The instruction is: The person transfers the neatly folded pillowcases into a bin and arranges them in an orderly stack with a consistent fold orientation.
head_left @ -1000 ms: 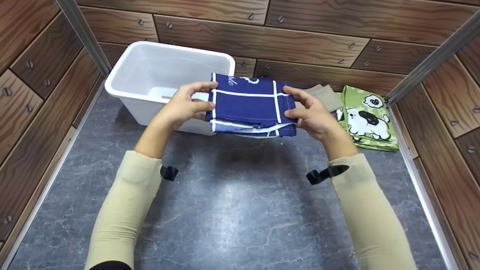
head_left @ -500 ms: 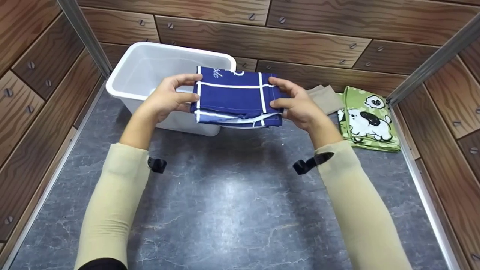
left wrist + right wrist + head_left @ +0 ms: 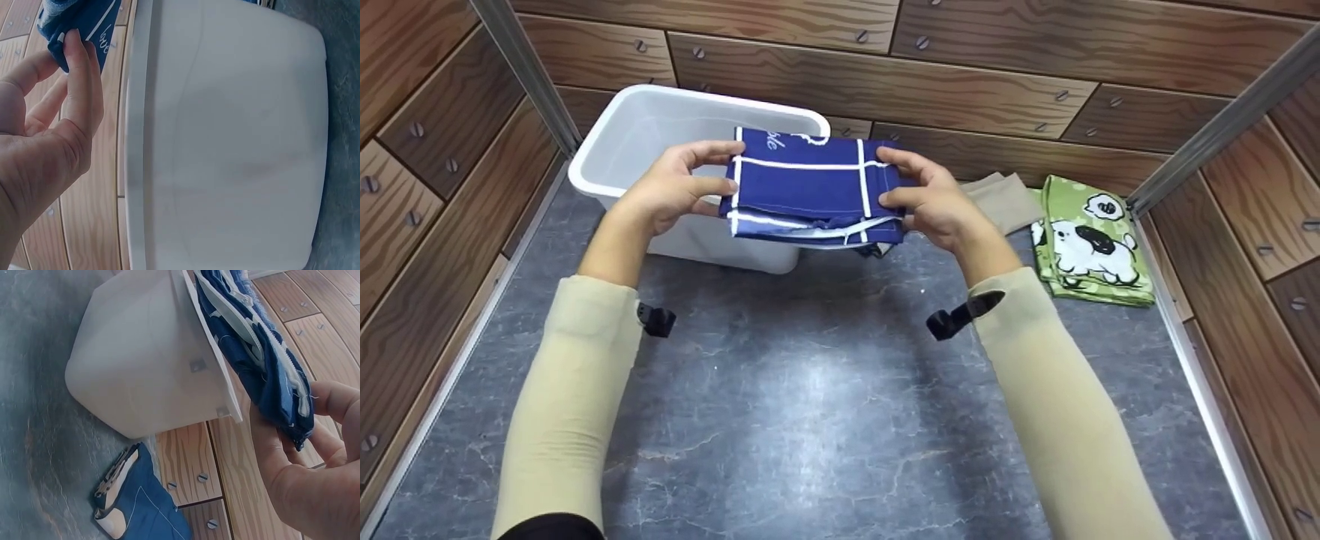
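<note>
A folded navy fabric cover (image 3: 802,184) with white lines and lettering is held level in front of me, over the right part of a white plastic bin (image 3: 697,251). My left hand (image 3: 671,187) pinches its left edge between thumb and fingers. At the right edge, my right hand (image 3: 934,196) grips it the same way. In the right wrist view, a white zipper (image 3: 287,363) runs along the folded edge of the cover. The left wrist view has the left fingers on a corner of the cover (image 3: 101,34), beside the bin's outer wall (image 3: 236,135).
Another folded blue cloth (image 3: 149,500) lies on the floor beside the bin, mostly hidden in the head view. To the right lie a beige cloth (image 3: 1003,202) and a folded green cloth (image 3: 1099,247) with a dog print. Wood-patterned walls (image 3: 997,82) enclose the grey floor (image 3: 810,412).
Both hands have carried the navy cover to the left and slightly away from me, from the bin's right side to over its right part. The bin and the green cloth have stayed put.
</note>
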A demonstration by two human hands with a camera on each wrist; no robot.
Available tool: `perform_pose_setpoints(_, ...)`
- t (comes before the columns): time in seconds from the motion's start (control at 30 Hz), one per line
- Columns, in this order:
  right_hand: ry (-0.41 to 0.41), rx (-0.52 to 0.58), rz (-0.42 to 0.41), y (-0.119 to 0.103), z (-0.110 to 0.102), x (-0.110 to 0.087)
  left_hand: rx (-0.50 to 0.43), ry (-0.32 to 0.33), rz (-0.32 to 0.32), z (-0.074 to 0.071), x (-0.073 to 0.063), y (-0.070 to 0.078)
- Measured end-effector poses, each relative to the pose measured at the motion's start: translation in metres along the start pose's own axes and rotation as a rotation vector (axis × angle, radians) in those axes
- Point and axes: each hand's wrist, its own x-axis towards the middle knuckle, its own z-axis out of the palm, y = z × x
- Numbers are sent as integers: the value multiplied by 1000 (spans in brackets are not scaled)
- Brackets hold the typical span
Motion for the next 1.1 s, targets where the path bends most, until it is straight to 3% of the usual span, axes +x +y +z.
perform_pose_setpoints(0.5, 26, 23, 15, 2, 27, 14, 96, 17, -35, -25, 3, 7)
perform_pose_setpoints(0.8, 41, -24, 15, 5, 47, 25, 134, 53, -53, -43, 6, 1)
perform_pose_setpoints(1.1, 49, -5, -1, 4, 59, 31, 112, 87, -36, -53, 14, 1)
